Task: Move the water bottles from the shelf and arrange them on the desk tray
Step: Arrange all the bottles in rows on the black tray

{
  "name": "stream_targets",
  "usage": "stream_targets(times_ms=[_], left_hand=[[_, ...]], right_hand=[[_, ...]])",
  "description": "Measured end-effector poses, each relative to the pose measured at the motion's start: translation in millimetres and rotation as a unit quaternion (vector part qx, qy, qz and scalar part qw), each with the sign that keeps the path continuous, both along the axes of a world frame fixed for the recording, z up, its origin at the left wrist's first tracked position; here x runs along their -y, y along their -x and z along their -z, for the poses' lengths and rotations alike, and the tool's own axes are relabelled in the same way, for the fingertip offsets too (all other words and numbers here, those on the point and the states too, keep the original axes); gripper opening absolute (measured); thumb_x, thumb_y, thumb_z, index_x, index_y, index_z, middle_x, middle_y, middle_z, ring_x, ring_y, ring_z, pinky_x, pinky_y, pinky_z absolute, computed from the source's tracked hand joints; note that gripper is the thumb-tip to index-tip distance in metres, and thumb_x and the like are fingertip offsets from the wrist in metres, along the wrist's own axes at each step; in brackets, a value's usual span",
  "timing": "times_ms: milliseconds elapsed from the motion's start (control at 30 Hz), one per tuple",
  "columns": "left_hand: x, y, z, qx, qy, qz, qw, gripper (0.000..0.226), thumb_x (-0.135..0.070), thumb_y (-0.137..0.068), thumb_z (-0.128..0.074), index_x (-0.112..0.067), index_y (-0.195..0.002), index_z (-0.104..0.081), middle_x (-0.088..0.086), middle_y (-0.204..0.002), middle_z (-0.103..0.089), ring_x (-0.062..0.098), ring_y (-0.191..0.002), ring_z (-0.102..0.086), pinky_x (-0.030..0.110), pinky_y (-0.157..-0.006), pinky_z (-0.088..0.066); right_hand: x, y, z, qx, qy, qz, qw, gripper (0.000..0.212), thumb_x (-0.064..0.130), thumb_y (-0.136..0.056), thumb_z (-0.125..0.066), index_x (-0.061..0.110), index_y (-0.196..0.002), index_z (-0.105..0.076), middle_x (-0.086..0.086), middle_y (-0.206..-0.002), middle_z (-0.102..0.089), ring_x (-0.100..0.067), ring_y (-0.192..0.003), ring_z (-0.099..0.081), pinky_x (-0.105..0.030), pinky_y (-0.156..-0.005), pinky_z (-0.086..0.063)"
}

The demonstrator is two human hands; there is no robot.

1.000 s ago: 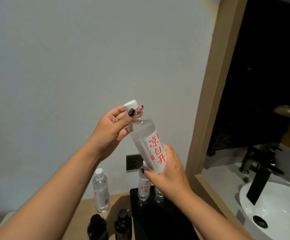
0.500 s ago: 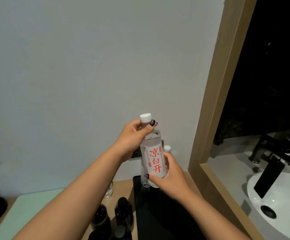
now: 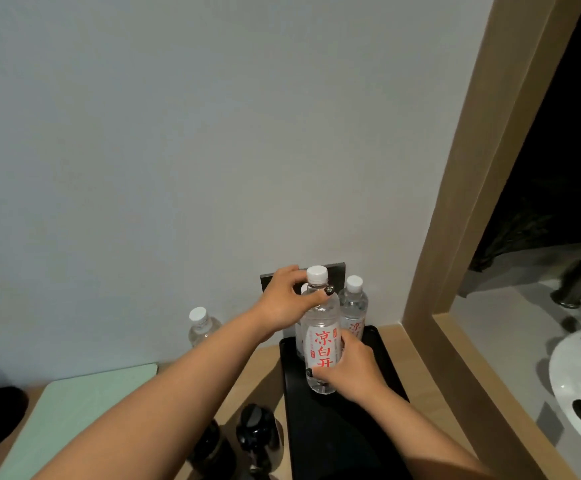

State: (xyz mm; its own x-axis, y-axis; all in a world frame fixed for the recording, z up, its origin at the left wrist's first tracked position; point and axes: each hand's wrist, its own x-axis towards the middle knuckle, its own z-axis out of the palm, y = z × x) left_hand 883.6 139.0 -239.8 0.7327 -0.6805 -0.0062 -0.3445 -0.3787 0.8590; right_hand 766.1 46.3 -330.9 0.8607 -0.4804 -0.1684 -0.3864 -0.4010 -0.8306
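The water bottle has come down upright onto the black tray; left hand grips its neck, right hand its base, beside two bottles already there.

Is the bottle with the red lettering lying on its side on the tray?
No, the bottle stands upright on the black tray.

Clear red-label bottle upright on black tray, 2 more bottles behind.
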Motion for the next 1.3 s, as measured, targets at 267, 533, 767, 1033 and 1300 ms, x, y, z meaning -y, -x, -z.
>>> stream_targets(times_ms=[267, 533, 767, 1033, 1300], left_hand=[[-2.6, -9.7, 52.7, 0.139, -0.063, -0.045, 0.987, 0.041, -0.039, -0.073, -0.077, -0.029, -0.11, -0.062, -0.001, -0.15, -0.015, 0.015, -0.136, -0.017, 0.024, -0.107, -0.018], [-1.3, -4.3, 82.8, 0.096, 0.011, -0.017, 0.995, 0.039, -0.033, -0.069, -0.081, -0.039, -0.101, -0.059, -0.011, -0.15, -0.012, 0.014, -0.139, -0.024, 0.03, -0.112, -0.025], [-3.2, 0.6, 96.5, 0.029, 0.031, -0.022, 0.999, 0.036, -0.03, -0.07, -0.081, -0.031, -0.102, -0.063, -0.016, -0.154, -0.002, 0.007, -0.142, -0.017, -0.004, -0.1, -0.013], [-3.1, 4.7, 93.1, 0.028, 0.011, -0.024, 0.999, 0.037, -0.032, -0.072, -0.079, -0.04, -0.102, -0.059, -0.016, -0.157, 0.0, -0.005, -0.135, -0.009, 0.001, -0.097, -0.011], [-8.1, 6.2, 88.4, 0.046, -0.029, -0.024, 0.998, 0.04, -0.037, -0.075, -0.076, -0.032, -0.108, -0.054, -0.013, -0.157, -0.001, -0.004, -0.133, -0.008, 0.02, -0.106, -0.014]], right_hand=[[-0.9, -23.1, 58.4, -0.02, -0.028, 0.016, 0.999, 0.056, 0.018, -0.064, -0.083, 0.019, -0.11, -0.051, -0.001, -0.109, -0.061, -0.017, -0.107, -0.058, -0.028, -0.09, -0.049], [6.9, -28.1, 85.1, 0.023, -0.108, 0.019, 0.994, 0.046, 0.014, -0.071, -0.078, 0.036, -0.102, -0.051, 0.015, -0.102, -0.061, 0.003, -0.096, -0.058, -0.007, -0.072, -0.045], [7.7, -28.2, 100.3, 0.022, -0.138, 0.023, 0.99, 0.052, 0.011, -0.072, -0.078, 0.04, -0.105, -0.048, 0.012, -0.11, -0.059, -0.002, -0.104, -0.056, -0.009, -0.08, -0.044], [10.6, -31.8, 103.6, 0.041, -0.113, 0.01, 0.993, 0.055, 0.01, -0.075, -0.075, 0.047, -0.097, -0.04, 0.004, -0.114, -0.054, 0.001, -0.1, -0.054, -0.007, -0.075, -0.043], [10.9, -32.7, 96.8, 0.026, -0.101, -0.028, 0.994, 0.052, 0.014, -0.08, -0.072, 0.034, -0.116, -0.04, 0.012, -0.116, -0.049, -0.004, -0.112, -0.049, -0.015, -0.09, -0.04]])
